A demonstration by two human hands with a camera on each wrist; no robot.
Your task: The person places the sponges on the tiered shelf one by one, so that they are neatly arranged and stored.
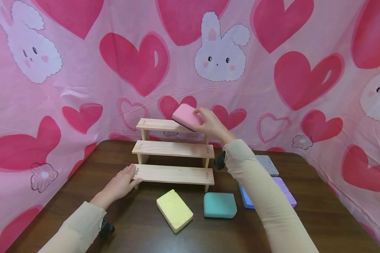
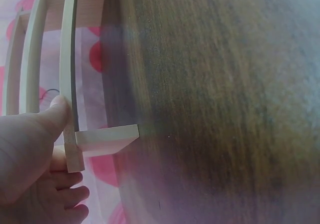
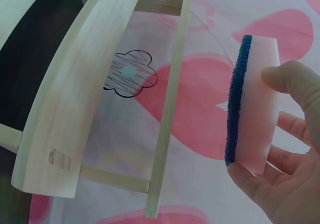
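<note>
My right hand (image 1: 209, 121) holds a pink sponge (image 1: 187, 114) by its edges, over the top step of a three-step wooden shelf (image 1: 172, 149). In the right wrist view the sponge (image 3: 257, 103) shows a dark blue scouring layer facing the shelf, and a gap separates it from the top board (image 3: 167, 103). At the left end of the lowest step (image 1: 174, 174), my left hand (image 1: 121, 181) grips the board. The left wrist view has the thumb (image 2: 57, 111) against the board's edge and the other fingers bent at its end.
In front of the shelf lie a yellow sponge (image 1: 175, 211) and a teal sponge (image 1: 220, 205). To the right, partly behind my right sleeve, are a grey sponge (image 1: 267, 165), a purple sponge (image 1: 285, 191) and a blue sponge (image 1: 246, 196). A pink patterned cloth (image 1: 183, 77) hangs behind the table.
</note>
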